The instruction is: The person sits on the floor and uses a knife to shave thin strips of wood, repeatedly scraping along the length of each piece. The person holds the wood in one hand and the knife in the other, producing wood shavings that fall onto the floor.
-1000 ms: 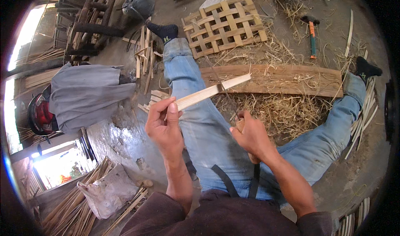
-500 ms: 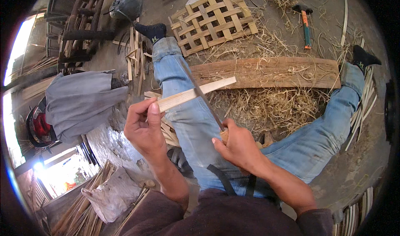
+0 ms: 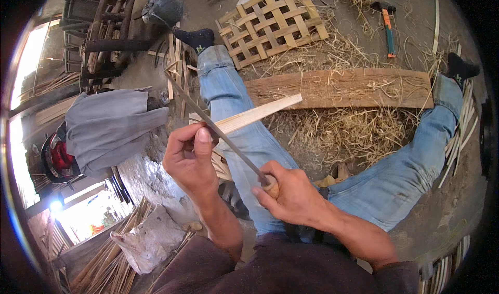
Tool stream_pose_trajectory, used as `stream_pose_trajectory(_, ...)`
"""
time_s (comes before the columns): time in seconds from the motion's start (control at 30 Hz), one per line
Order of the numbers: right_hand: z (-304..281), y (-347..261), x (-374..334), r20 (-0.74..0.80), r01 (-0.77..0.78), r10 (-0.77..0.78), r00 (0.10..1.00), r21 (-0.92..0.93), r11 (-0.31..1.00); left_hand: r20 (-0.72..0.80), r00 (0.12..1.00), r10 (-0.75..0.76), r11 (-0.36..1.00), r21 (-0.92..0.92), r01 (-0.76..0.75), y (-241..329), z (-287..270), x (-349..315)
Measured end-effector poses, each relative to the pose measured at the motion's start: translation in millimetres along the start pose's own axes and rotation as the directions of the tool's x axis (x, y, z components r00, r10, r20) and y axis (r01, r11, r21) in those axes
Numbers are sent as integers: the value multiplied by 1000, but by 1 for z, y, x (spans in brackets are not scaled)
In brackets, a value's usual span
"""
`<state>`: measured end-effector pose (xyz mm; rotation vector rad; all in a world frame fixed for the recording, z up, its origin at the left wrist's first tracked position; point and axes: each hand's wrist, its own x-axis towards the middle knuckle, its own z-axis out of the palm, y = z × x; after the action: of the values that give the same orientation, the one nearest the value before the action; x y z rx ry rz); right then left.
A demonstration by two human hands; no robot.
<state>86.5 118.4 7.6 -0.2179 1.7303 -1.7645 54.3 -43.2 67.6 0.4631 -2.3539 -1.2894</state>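
Left hand (image 3: 192, 161): closed in a pinch, thumb on top and fingers beneath, on the near end of a pale split strip (image 3: 260, 113). Right hand (image 3: 293, 192): wrapped round the rounded wooden handle of a long, narrow blade (image 3: 226, 138).

Strip: held in the air above the left trouser leg (image 3: 223, 81), its free end pointing away to the right. Judged light and fairly stiff lengthwise, with some spring likely toward the tip; liable to split along the grain, and its edges may be sharp or splintery. Best hold is the flat faces at the near end, fingers clear of the edges. Blade judged rigid and heavier than the strip; the handle is the only sound place to grip.

Pose: left forearm rises from the lower edge, wrist bent slightly, palm turned inward. Right forearm comes in from the lower right, lying lower and flatter. The blade slants up and left across the strip, just beside the left fingertips; whether its edge touches the wood cannot be told.

Beyond: a plank (image 3: 338, 89) between the legs, curled shavings (image 3: 343, 133) around it, a woven lattice panel (image 3: 273, 24) and a hammer (image 3: 388, 31) farther out.
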Motion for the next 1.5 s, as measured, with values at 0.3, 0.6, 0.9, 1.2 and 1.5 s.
stream_pose_trajectory(0.3, -12, 24, 19, -58, -46, 42, 997, -82, 996, -43, 999, 22, 1000, 3, -22, -4, 5, -1)
stream_pose_trajectory(0.6, -14, 52, 31, -190, -122, 84, 978, -197, 973, -34, 998, 62, 997, -48, -63, -1, 6, 0)
stream_pose_trajectory(0.9, -33, 105, 49, -192, -187, 131, 973, -314, 931, -18, 997, 80, 996, -37, -81, -1, 6, 3)
stream_pose_trajectory(1.2, -51, 159, 55, -196, -143, 39, 980, -552, 821, -19, 995, 96, 995, -12, -96, -2, 10, 4)
stream_pose_trajectory(1.5, -23, 100, 35, -221, -218, 165, 961, -243, 945, 23, 992, 128, 852, -515, -98, -32, 50, 8)
